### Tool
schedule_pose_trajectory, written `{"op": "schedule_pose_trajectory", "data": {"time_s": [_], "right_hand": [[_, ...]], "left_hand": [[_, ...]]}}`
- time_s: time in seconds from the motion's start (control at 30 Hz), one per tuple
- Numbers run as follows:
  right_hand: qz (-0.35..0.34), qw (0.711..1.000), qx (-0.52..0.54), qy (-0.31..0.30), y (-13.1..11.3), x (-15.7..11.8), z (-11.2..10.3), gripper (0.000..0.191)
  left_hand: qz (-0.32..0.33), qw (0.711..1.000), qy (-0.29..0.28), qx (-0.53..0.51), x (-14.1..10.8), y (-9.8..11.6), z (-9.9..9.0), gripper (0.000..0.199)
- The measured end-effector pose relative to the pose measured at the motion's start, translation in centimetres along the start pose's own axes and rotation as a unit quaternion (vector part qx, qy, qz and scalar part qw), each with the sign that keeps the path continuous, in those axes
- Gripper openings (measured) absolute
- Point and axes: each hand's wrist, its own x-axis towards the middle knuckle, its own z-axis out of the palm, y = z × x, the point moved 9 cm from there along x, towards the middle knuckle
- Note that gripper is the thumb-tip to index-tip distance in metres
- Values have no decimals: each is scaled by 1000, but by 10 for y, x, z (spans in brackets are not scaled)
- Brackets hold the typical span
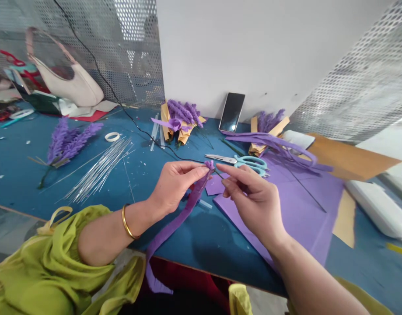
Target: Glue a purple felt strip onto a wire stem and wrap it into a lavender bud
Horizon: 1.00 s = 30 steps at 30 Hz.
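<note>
My left hand (pixel 174 183) pinches the top of a purple crepe paper strip (pixel 184 214) between thumb and fingers. The strip hangs down past the table's front edge. At its top sits a small curled purple tip (pixel 209 164). My right hand (pixel 253 197) is closed on a thin dark wire stem (pixel 218 173), whose end meets that purple tip. Just behind the right hand lie scissors with light blue handles (pixel 253 162). Beneath that hand, a large purple paper sheet (pixel 286 210) covers part of the blue table.
Silver wires (pixel 99 168) and a white tape roll (pixel 112 137) lie left, beside a purple flower bunch (pixel 68 142). Wrapped purple flowers (pixel 184 116) stand at the back. A phone (pixel 232 111) leans on the white panel. Purple strips (pixel 273 142) and brown paper (pixel 351 155) lie right.
</note>
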Motion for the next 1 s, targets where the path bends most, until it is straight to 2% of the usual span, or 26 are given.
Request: {"op": "schedule_pose_trajectory", "data": {"time_s": [0.23, 0.37, 0.47, 0.63, 0.73, 0.83, 0.9, 0.93, 1.0], "right_hand": [[-27, 999, -37, -28, -2, -1, 6, 34], [-23, 998, 30, -55, -1, 1, 10, 33], [-4, 995, 84, -53, 1, 2, 9, 27], [64, 991, 112, -43, 7, 9, 11, 17], [48, 990, 82, -101, -4, 20, 11, 22], [3, 975, 25, -221, -19, 31, 9, 33], [5, 960, 10, -279, -20, 37, 3, 33], [15, 959, 16, -283, -18, 41, -1, 30], [34, 972, 58, -225, -12, 52, -13, 25]], "left_hand": [[-21, 999, 8, -22, 1, -1, 1, 13], [-22, 1000, 9, 6, 1, -1, 0, 14], [-25, 1000, 4, 16, 1, -2, 0, 15], [-32, 999, -1, 9, 1, -1, 1, 17], [-43, 999, -1, -15, 3, 2, -3, 20], [-52, 998, 1, -33, 6, 9, -6, 20], [-59, 997, -13, -42, 7, 13, -2, 19], [-64, 997, -26, -46, 8, 15, 2, 18], [-76, 994, -54, -52, 8, 16, 13, 17]]}}
